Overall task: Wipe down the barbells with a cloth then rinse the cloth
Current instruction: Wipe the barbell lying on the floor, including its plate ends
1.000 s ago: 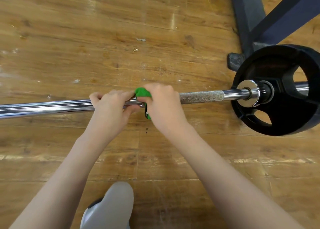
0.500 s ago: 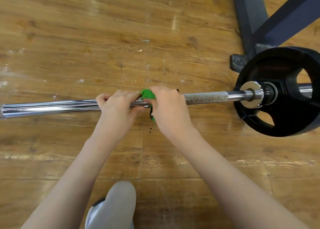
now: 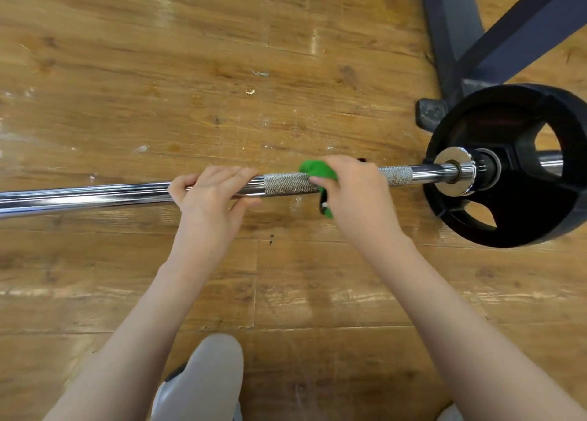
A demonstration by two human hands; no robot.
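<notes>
Wooden floor (image 3: 158,55) lying beneath, right hand (image 3: 355,188) is clutching cloth (image 3: 317,170) around barbell (image 3: 95,195) (left hand (image 3: 209,195) is gripping it); knurling may be snagging fabric.

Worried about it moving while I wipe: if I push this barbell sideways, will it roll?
Probably: the barbell rides on a round black plate on smooth wood floor. The left hand gripping the shaft likely steadies it. It is probably heavy to lift.

We can read no writing, label, brand or number anywhere here; the black weight plate (image 3: 521,172) shows no lettering we can make out.
</notes>
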